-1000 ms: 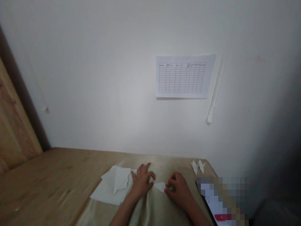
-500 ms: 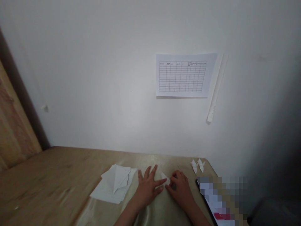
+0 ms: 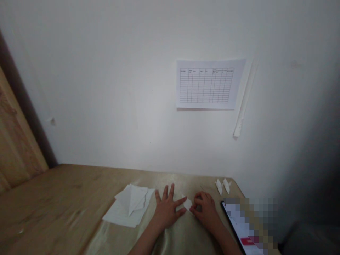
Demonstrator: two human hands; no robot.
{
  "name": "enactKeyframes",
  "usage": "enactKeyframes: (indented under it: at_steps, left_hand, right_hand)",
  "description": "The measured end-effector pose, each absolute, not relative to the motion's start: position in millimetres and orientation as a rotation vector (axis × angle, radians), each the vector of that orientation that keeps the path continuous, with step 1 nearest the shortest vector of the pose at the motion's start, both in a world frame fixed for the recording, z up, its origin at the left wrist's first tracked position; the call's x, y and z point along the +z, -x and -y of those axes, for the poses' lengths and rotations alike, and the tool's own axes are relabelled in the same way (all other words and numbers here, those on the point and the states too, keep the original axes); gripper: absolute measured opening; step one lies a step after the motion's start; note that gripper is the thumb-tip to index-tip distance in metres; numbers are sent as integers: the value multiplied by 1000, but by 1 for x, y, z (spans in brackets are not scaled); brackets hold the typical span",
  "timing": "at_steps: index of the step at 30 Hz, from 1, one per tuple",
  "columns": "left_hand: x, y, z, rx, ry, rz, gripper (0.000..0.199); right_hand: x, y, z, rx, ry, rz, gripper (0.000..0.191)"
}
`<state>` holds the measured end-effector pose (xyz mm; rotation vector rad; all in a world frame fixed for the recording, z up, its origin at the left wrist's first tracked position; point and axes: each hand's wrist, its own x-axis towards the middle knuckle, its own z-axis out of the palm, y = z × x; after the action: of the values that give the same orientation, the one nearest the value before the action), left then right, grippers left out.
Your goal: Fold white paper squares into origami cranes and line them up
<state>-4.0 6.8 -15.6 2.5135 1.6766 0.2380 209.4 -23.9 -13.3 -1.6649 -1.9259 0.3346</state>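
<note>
Between my hands a small piece of folded white paper lies on the table. My left hand is flat with its fingers spread, its index fingertip at the paper's left edge. At the paper's right side, the curled fingers and thumb of my right hand pinch its edge. Left of my left hand is a stack of white paper sheets, with folded pieces on top. Two small folded paper figures sit side by side near the table's far right corner.
The brown-covered table meets a white wall carrying a printed grid sheet. A tablet-like device, partly blurred out, lies right of my right arm. A wooden panel stands at the left.
My left index finger and thumb have drawn slightly left, uncovering more of the folded paper. My right hand has shifted a little to the right, still at the paper's edge.
</note>
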Motion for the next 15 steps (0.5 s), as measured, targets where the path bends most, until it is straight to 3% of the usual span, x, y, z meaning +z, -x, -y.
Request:
enactKeyframes:
  at_steps: [15]
  left_hand:
    - [-14, 5, -13, 270, -2474, -1795, 69]
  right_hand:
    - [-16, -210, 21, 338, 1658, 1924, 5]
